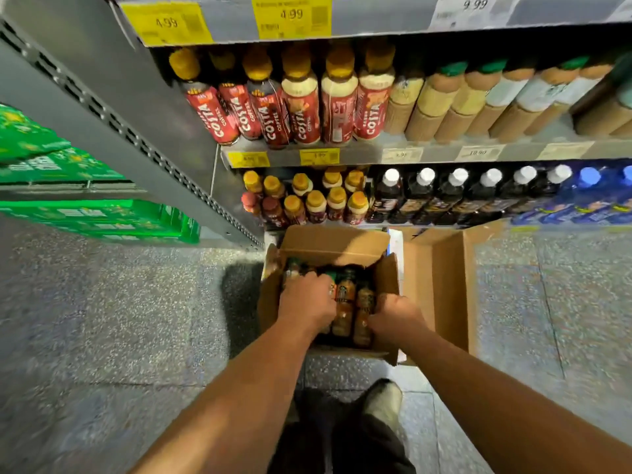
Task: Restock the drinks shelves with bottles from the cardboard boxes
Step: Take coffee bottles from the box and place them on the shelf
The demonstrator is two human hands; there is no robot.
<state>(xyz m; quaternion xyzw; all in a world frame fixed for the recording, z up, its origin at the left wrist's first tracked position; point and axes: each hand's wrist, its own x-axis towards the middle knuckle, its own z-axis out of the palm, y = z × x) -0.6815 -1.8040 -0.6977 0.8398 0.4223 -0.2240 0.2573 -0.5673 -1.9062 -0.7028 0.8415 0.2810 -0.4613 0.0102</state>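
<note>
An open cardboard box (328, 246) stands on the floor in front of the drinks shelves, filled with brown coffee bottles (344, 302) with green caps. Both of my hands reach down into it. My left hand (306, 304) is curled over bottles at the box's left side. Fingers of my right hand (395, 313) curl around a bottle at the right side; the fingertips are hidden among the bottles. On the middle shelf (359, 155) stand red Costa coffee bottles (266, 111) and tan bottles (444, 104).
A second, empty cardboard box (444, 275) stands open just right of the first. The lowest shelf holds small coffee bottles (307, 200), dark bottles with white caps (455, 196) and blue bottles (588, 200). Green crates (85, 217) are stacked at left. My shoe (384, 401) is below the box.
</note>
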